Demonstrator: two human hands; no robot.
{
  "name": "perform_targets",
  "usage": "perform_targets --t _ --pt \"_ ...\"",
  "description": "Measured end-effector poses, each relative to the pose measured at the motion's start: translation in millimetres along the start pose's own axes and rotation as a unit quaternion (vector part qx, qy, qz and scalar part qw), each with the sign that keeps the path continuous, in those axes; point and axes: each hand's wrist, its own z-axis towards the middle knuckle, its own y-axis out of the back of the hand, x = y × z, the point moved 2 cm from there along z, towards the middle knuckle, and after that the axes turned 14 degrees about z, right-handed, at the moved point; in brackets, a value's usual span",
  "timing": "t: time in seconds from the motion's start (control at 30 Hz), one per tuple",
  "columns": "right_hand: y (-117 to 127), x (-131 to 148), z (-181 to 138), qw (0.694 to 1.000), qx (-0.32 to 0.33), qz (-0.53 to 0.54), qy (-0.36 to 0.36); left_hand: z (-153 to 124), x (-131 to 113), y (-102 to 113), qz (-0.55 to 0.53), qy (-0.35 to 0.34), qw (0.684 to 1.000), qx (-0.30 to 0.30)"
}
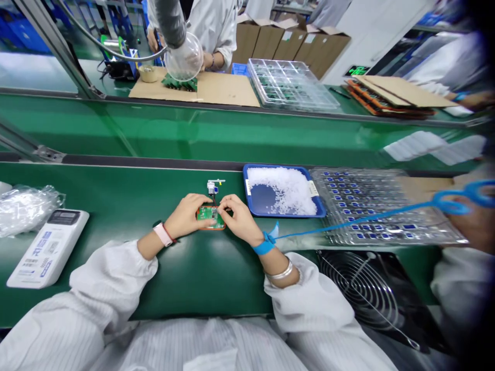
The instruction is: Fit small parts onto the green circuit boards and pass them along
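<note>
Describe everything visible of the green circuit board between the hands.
The green circuit board lies flat on the green belt, seated in an orange-edged casing. Fingertips of the left hand and right hand rest on it. Thin dark wires rise from its far edge toward a small white-and-blue component. Its markings are too small to read.

Blue tray [284, 214] just beside the hands [186, 216] [240, 221]

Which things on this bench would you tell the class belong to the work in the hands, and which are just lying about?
In the work:
left hand
right hand
circuit board
wired white part

Just lying about:
pellet tray
blister tray
white device
plastic bag
</note>
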Motion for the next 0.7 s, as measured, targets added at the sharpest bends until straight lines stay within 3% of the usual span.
perform_targets --t 0.1,0.17,0.23,0.33,0.4,0.43,0.5,0.53,0.6,0.7 --pt "35 3 4 0.996 -0.08 -0.017 0.033 -9 -2 2 0.043 -0.077 0.995 0.044" --pt "68 -8 7 0.988 -0.144 -0.044 0.03 -5 -1 6 0.017 -0.058 0.996 0.06" --pt "101 -27 7 0.973 -0.204 -0.111 -0.003 10 6 12 -0.111 0.012 0.992 0.051" --pt "134 -58 4 0.945 -0.228 -0.22 -0.075 55 28 21 -0.313 0.106 0.943 -0.022" --pt "141 -69 2 0.933 -0.231 -0.26 -0.096 92 49 27 -0.332 0.127 0.928 -0.115" --pt "142 -72 1 0.927 -0.233 -0.276 -0.098 108 61 30 -0.327 0.145 0.915 -0.189" --pt "139 -73 0 0.918 -0.234 -0.304 -0.101 133 84 35 -0.265 0.155 0.907 -0.287" --pt "137 -72 0 0.914 -0.231 -0.317 -0.104 142 94 37 -0.206 0.153 0.916 -0.307" --pt "133 -69 0 0.909 -0.22 -0.338 -0.108 151 113 37 -0.054 0.133 0.946 -0.291" --pt "129 -67 0 0.908 -0.198 -0.355 -0.101 150 138 34 0.138 0.119 0.964 -0.193"
